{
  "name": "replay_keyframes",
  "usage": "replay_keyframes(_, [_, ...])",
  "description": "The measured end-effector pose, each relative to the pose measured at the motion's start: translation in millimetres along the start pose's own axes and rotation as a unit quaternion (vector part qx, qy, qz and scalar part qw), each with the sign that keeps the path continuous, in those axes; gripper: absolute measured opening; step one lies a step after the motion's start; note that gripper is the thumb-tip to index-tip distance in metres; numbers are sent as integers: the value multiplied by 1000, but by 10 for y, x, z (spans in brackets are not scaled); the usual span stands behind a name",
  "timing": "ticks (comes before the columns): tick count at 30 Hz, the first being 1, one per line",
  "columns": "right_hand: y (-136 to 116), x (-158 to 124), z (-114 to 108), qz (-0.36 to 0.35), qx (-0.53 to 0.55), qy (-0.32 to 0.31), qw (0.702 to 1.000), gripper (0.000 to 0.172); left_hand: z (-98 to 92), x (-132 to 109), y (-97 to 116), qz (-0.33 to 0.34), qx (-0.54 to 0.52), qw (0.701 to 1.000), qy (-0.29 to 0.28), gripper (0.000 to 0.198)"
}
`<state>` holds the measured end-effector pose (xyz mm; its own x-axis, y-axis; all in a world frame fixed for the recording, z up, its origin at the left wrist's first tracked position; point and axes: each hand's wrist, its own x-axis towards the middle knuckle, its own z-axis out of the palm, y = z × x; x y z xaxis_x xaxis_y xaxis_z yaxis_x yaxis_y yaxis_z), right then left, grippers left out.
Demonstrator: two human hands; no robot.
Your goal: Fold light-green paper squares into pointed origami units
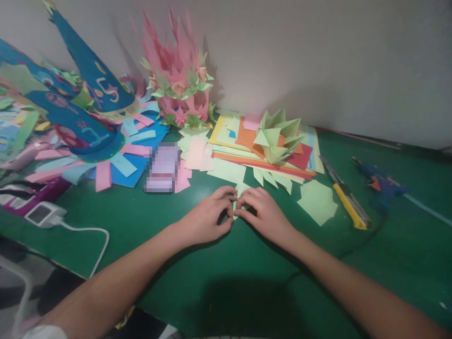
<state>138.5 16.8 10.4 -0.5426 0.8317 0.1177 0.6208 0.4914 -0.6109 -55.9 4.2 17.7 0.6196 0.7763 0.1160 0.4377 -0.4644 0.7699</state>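
A small piece of light green paper (242, 189) is held between my two hands over the green table (169, 292). My left hand (215, 214) pinches its left side, with the fingers bent toward the thumb. On the right side, my right hand (263, 212) closes its fingertips on the same paper. The fingertips of both hands nearly meet, and they hide much of the paper's lower part. Just behind the hands lie a light green sheet (226, 170) and several pointed green pieces (273, 179).
Coloured sheets (226, 136) bear a folded green paper form (278, 136). A pink paper crown (180, 80) and blue cones (88, 66) stand behind. To the right are a yellow cutter (348, 202), a blue glue gun (379, 181) and green squares (318, 202); a blurred phone (163, 168) lies left.
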Motion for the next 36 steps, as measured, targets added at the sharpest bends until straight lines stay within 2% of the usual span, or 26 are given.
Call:
replay_keyframes(19, [22,-20,45,25,-3,18,1000,9,-25,-3,-55,10,-28,999,-11,8])
replay_keyframes(30, [2,17,26,50,10,14,999,10,-163,-18,28,40,35,996,-65,14])
replay_keyframes(36, [22,1,-9,14,-38,59,997,16,-161,-24,52,48,65,994,-69,15])
